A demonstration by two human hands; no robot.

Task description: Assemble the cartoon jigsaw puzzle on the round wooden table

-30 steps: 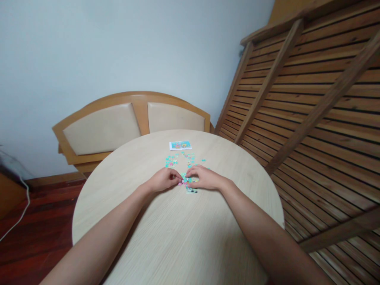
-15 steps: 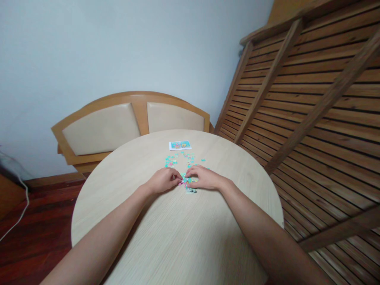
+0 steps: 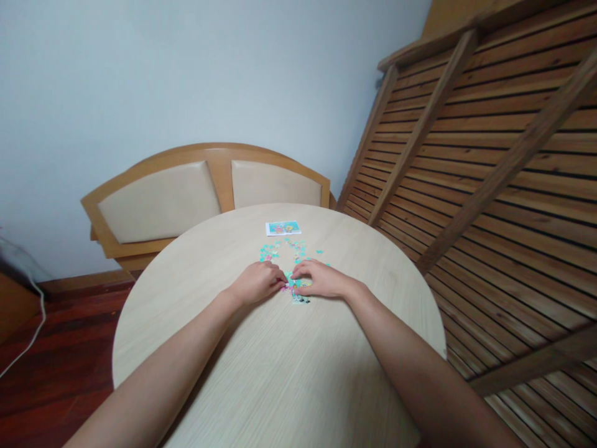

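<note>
Small jigsaw puzzle pieces, partly joined into a patch (image 3: 295,283), lie between my hands in turquoise, pink and yellow. My left hand (image 3: 260,282) is closed at the patch's left edge, its fingertips pinched on a small pinkish puzzle piece (image 3: 284,288) that they mostly hide. From the other side my right hand (image 3: 319,278) rests over the patch, thumb and fingers apart, touching it at the right. Part of the patch is under these fingers. Beyond the hands, loose turquoise puzzle pieces (image 3: 269,252) are scattered, with more to the right (image 3: 299,249).
A picture card (image 3: 283,228) with a turquoise cartoon scene lies farther back on the round pale table (image 3: 261,373). Behind the table stands a padded wooden headboard (image 3: 158,202). A slatted wooden frame (image 3: 466,186) leans along the right. A white cable (image 3: 43,311) hangs at left.
The fingers of my left hand have drawn closer together and turned slightly downward at the patch's edge. My right hand stays nearly in place.
</note>
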